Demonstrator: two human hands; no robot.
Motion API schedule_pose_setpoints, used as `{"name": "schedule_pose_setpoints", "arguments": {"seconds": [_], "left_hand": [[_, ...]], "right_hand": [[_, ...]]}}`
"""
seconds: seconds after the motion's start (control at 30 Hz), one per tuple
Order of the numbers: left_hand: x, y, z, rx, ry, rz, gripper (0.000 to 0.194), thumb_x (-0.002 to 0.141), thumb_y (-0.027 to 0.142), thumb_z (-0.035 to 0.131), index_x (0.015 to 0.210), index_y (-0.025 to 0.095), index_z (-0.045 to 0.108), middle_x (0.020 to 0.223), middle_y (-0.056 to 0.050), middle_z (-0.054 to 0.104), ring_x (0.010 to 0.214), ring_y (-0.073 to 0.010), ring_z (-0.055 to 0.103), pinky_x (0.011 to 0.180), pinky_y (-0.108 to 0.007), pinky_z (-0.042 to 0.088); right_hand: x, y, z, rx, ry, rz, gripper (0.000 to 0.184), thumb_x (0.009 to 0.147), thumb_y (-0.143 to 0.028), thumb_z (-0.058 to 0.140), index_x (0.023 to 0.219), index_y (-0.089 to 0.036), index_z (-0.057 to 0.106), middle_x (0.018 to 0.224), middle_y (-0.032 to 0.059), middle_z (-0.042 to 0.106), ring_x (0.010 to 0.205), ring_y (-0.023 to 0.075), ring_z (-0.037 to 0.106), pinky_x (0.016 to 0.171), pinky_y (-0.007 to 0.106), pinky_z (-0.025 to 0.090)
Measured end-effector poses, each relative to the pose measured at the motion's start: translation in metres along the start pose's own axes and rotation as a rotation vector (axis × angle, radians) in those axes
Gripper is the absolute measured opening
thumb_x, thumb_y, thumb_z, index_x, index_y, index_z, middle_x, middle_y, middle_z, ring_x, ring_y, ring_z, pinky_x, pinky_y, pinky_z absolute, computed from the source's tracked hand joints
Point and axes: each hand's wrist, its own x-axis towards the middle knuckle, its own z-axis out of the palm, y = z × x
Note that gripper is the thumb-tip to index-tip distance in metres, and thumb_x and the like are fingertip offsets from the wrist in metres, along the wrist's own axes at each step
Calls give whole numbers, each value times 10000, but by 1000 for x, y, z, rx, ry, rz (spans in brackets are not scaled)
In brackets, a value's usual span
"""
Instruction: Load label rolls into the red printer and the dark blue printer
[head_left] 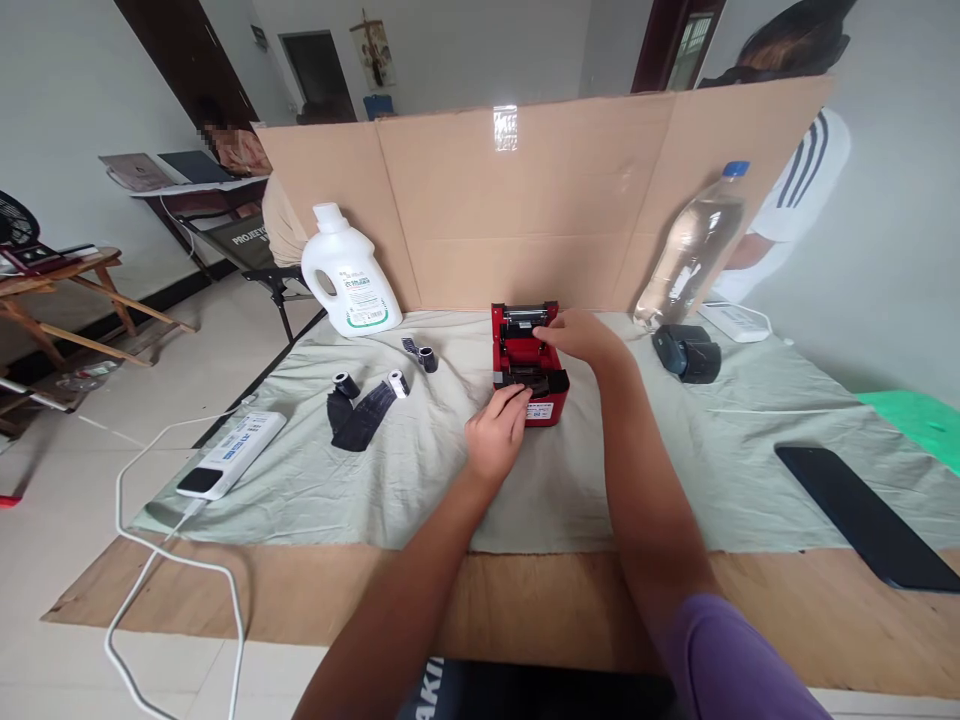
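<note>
A small red printer (551, 412) stands on the cloth with its lid (497, 325) raised, showing a roller and dark parts inside. My left hand (496, 435) is at its front edge, with the fingers closed together on the printer's dark front part. My right hand (577, 335) reaches over from the right. Its thumb and fingers grip the raised lid's right side, and the fingertips are partly hidden. Left of the printer lie a black roll (427, 360) with a short loose strip, another black roll (345, 385) and a white-ended roll (398, 384) beside unwound black ribbon (364, 415).
A white detergent jug (351, 275) and a clear bottle (694, 245) stand before a cardboard screen (517, 210). A black device (686, 353) and a phone (862, 510) lie right. A white power bank (234, 455) with a cable lies left. People sit beyond the screen.
</note>
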Motion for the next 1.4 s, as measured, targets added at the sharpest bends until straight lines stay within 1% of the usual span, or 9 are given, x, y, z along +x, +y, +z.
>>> {"name": "schedule_pose_setpoints", "arguments": {"seconds": [0.1,0.2,0.4,0.53,0.63,0.93,1.1,1.23,1.4], "left_hand": [[0,1,-1,19,18,47,283,1009,203,515,1177,233,740,1179,-48,752,988,-150,740,821,-238,586],[0,0,-2,30,34,83,290,1009,186,505,1182,226,734,1171,-42,758,971,-146,744,818,-236,586],[2,-1,-5,41,23,103,293,1013,184,488,1173,220,731,1167,-48,761,959,-139,746,812,-231,588],[2,0,-5,38,24,121,298,1015,181,479,1173,222,728,1159,-48,762,994,-140,741,836,-234,590],[1,-2,-5,24,22,128,301,1013,180,479,1173,226,730,1159,-52,759,993,-141,739,849,-237,592],[2,-3,-5,-16,28,30,277,1005,241,519,1192,252,723,1245,-68,718,1072,-164,715,862,-244,592],[11,-10,-13,-70,-113,-266,696,927,404,649,1544,243,370,1498,-106,553,1276,-265,615,897,-345,599],[15,-22,-17,-107,-243,-296,771,914,419,656,1572,258,290,1539,-102,506,1218,-264,640,903,-354,579],[17,-23,-20,-92,-270,-312,725,920,434,636,1551,257,327,1535,-113,500,1052,-234,691,823,-335,572]], "right_hand": [[10,12,0,212,271,45,312,827,-463,630,977,-198,699,1051,106,708,1086,307,621,974,447,443],[22,16,17,524,373,-6,374,830,-473,586,1059,-190,671,1190,116,683,1143,268,603,1012,426,442],[8,28,41,772,254,58,239,717,-396,583,808,-199,684,941,54,703,1007,251,614,922,397,483],[-13,51,55,926,111,13,538,638,-306,639,1175,-304,668,1315,8,638,1223,261,558,1045,424,449],[-18,62,70,1135,11,23,682,638,-320,629,1317,-354,579,1414,-27,591,1289,266,542,1119,452,413],[-17,62,97,1381,88,-51,680,617,-320,617,1296,-335,579,1406,-43,618,1336,256,531,1173,426,388],[-23,61,98,1289,77,-85,656,688,-413,587,1333,-290,579,1365,7,656,1256,269,602,1076,437,483],[-26,62,103,1286,91,-86,645,740,-493,605,1353,-292,575,1413,3,629,1291,252,587,1094,407,474],[-30,65,104,1376,60,-117,592,817,-526,585,1367,-309,568,1433,-14,618,1352,234,547,1142,413,437]]}}
